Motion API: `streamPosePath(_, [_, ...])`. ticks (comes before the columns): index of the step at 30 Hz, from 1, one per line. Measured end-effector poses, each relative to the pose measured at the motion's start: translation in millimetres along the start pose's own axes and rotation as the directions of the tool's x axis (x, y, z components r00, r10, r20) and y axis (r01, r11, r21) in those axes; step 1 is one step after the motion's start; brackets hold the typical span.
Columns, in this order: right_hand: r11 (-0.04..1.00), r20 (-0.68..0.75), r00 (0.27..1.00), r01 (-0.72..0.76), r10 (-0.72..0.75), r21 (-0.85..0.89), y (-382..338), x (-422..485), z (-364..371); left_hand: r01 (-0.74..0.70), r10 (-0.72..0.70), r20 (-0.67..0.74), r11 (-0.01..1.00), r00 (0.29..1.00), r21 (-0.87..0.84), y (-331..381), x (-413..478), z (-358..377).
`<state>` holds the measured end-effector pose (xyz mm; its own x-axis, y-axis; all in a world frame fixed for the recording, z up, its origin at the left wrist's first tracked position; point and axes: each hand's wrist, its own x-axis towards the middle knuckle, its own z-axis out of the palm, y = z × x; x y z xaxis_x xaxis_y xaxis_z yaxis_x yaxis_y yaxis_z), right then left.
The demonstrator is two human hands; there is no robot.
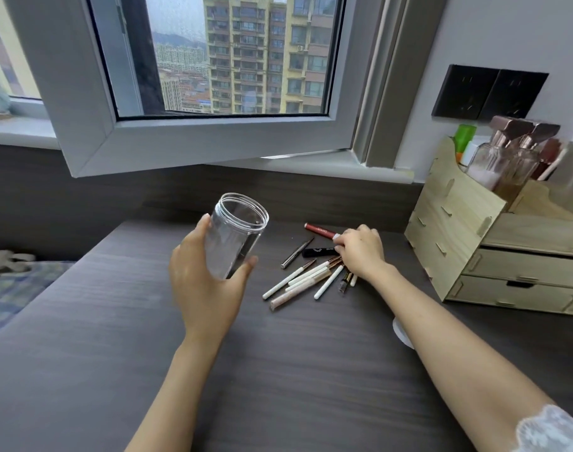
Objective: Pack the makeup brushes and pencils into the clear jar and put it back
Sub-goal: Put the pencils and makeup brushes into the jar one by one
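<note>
My left hand [202,282] holds the clear jar [237,233] above the dark desk, mouth tilted up and away, nothing inside it. Right of it a loose pile of white-handled makeup brushes and pencils [306,280] lies fanned on the desk [278,370]. A silver pencil [296,252] and a black tube [319,251] lie beside the pile. My right hand [360,251] rests on the pile's far end, fingers closed around the end of a red pen [321,230].
A wooden drawer organiser [493,256] with glass bottles on top stands at the right. An open window sash [193,138] hangs over the desk's back edge. A white round lid [402,334] peeks from under my right forearm. A bed lies at left.
</note>
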<state>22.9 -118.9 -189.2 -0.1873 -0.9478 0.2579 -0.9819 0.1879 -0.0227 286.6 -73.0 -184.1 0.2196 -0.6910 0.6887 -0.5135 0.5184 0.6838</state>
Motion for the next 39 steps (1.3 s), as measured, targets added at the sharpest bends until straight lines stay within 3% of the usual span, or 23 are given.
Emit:
streamPosePath(5, [0.971, 0.211, 0.974, 0.123, -0.079, -0.204, -6, 20, 3, 0.018, -0.018, -0.009, 1.000, 1.000, 0.002, -3, 1, 0])
streamPosePath(10, [0.966, 0.141, 0.979, 0.172, -0.147, -0.192, -8, 20, -1, -0.003, 0.003, 0.012, 1.000, 1.000, -0.002, -3, 0, 0])
streamPosePath(13, [0.987, 0.084, 0.989, 0.132, -0.124, -0.090, -7, 16, -3, -0.013, 0.013, 0.022, 1.000, 1.000, -0.001, -3, -1, 1])
streamPosePath(17, [0.999, 0.178, 0.983, 0.049, -0.050, 0.008, 3, 9, -3, 0.001, 0.000, 0.047, 1.000, 0.999, -0.010, -1, -4, 1])
streamPosePath(21, [0.957, -0.036, 0.999, 0.002, 0.009, 0.290, 4, 2, -4, 0.081, -0.058, 0.146, 0.984, 0.988, -0.156, 7, -9, 0])
streamPosePath(24, [0.808, -0.218, 0.967, 0.020, 0.134, 0.588, 4, -11, -31, 0.253, -0.133, 0.335, 0.904, 0.933, -0.345, 13, -13, -3])
streamPosePath(27, [0.515, -0.214, 0.957, 0.086, 0.195, 0.853, 5, -38, -80, 0.414, -0.114, 0.553, 0.788, 0.825, -0.456, 17, -19, -1])
streamPosePath(29, [0.356, -0.189, 0.972, 0.130, 0.137, 0.925, 6, -63, -117, 0.481, -0.055, 0.674, 0.744, 0.736, -0.464, 24, -27, 2])
streamPosePath(31, [0.289, -0.175, 0.985, 0.167, 0.001, 0.943, 4, -85, -150, 0.475, 0.003, 0.744, 0.767, 0.668, -0.430, 30, -35, 6])
streamPosePath(33, [0.333, -0.159, 0.979, 0.193, -0.128, 0.923, -1, -101, -172, 0.449, 0.047, 0.777, 0.793, 0.628, -0.411, 32, -39, 8])
streamPosePath(36, [0.572, -0.117, 0.960, 0.247, -0.254, 0.782, -16, -109, -180, 0.468, 0.070, 0.809, 0.785, 0.584, -0.407, 32, -38, 6])
streamPosePath(39, [0.659, -0.002, 0.914, 0.295, -0.406, 0.692, -34, -110, -169, 0.494, 0.101, 0.829, 0.761, 0.550, -0.421, 31, -37, 5])
